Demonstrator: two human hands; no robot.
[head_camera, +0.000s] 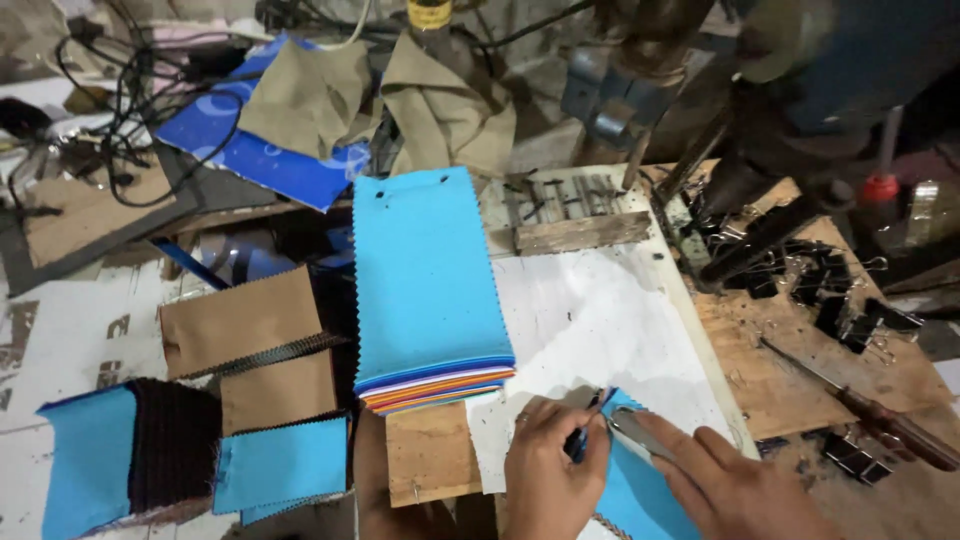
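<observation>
Both hands work at the bottom centre of the frame. Left hand (548, 458) pinches the upper edge of a bright blue fabric swatch (630, 490), fingers curled around a small dark object that cannot be made out. Right hand (735, 485) grips a slim silver metal tool (640, 432) whose tip rests on the same swatch. Beneath lies a white sheet (600, 320) on a wooden board. Just left, a thick stack of zigzag-edged fabric samples (425, 275), blue on top, fills the centre. Black binder clips (830, 290) scatter at right, brown card-backed swatches (245, 320) at left.
</observation>
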